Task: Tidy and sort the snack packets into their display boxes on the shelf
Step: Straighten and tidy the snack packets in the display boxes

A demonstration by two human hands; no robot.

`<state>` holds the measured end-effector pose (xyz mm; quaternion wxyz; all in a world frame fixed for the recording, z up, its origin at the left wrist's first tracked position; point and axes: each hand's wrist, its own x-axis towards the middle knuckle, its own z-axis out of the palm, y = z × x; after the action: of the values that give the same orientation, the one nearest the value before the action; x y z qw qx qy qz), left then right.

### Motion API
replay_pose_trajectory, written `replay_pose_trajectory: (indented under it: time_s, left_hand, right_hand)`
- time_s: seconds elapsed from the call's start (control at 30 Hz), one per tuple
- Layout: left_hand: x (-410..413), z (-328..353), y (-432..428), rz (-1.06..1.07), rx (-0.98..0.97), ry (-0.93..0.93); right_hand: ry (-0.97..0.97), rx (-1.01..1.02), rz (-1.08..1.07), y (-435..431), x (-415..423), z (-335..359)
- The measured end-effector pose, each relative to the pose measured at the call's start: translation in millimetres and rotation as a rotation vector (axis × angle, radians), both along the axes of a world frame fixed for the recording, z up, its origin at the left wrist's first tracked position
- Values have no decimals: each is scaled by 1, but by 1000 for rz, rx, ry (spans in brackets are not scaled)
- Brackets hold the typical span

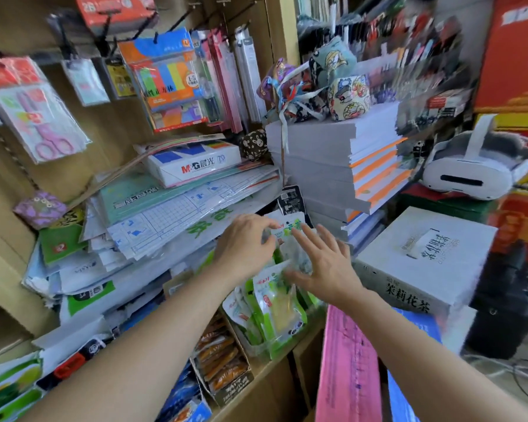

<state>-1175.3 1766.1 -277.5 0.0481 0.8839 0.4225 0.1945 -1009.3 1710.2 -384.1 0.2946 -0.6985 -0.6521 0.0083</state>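
Observation:
Green-and-white snack packets (275, 303) stand packed in a display box (258, 350) on the wooden shelf. My left hand (246, 243) pinches the top of an upright green-and-white packet (287, 231) at the back of the row. With fingers spread and straight, my right hand (323, 263) rests flat against the clear front of that packet. A second box (226, 367) of orange-brown snack packets sits left of the green ones.
Piles of paper, folders and an M&G paper ream (192, 164) crowd the shelf above. Grey book stacks (339, 166) rise behind the packets. At the right stand a white carton (421, 257) and a pink sheet (346, 367). Stationery hangs on hooks above.

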Motion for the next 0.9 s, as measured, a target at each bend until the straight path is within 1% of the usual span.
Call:
replay_pose_trajectory:
  time_s: [0.07, 0.13, 0.17, 0.2, 0.27, 0.3, 0.37, 0.43, 0.47, 0.53, 0.57, 0.6, 0.63, 0.7, 0.73, 0.77, 0.8, 0.83, 0.9]
  left_hand:
    - [22, -5, 6, 37, -148, 173]
    - [37, -16, 12, 71, -304, 345]
    - [43, -21, 15, 61, -351, 365]
    - [46, -26, 15, 32, -368, 325]
    - [45, -37, 12, -45, -339, 198]
    - [41, -43, 8, -80, -326, 185]
    - [29, -53, -5, -130, -320, 280]
    - [21, -59, -11, -165, -280, 407]
    - [19, -60, -13, -161, -313, 409]
    - [15, -53, -16, -175, -437, 313]
    - [16, -49, -16, -177, -495, 221]
    - [17, -46, -15, -156, -512, 124]
    - [18, -44, -12, -129, -484, 16]
    - [24, -39, -2, -35, -329, -168]
    - [29, -38, 4, 4, -264, -229]
    - [34, -37, 11, 24, -226, -253]
    - [41, -36, 15, 33, -206, -228]
    - [49, -36, 18, 30, -199, -172]
    - [67, -37, 24, 14, -179, 27]
  right_hand:
    - [90, -55, 2, 4, 8, 0]
    - [163, -47, -5, 3, 11, -6]
    - [173, -15, -7, 2, 13, -10]
    - [173, 20, -1, 0, 17, -13]
    - [192, 58, 41, -5, 26, -17]
    - [208, 71, 71, -9, 30, -18]
    - [218, 100, 110, -18, 35, -19]
    - [217, 135, 94, -27, 37, -16]
    - [217, 141, 86, -31, 39, -15]
    - [214, 127, 86, -36, 42, -14]
    - [216, 118, 84, -38, 43, -15]
    - [219, 109, 77, -40, 44, -17]
    - [222, 100, 68, -42, 44, -19]
    - [221, 96, 54, -46, 45, -22]
    - [219, 100, 50, -48, 45, -23]
    - [217, 103, 46, -49, 46, -24]
    - [213, 106, 43, -51, 47, -24]
    - [208, 107, 40, -52, 47, -25]
    - [213, 103, 38, -54, 48, -26]
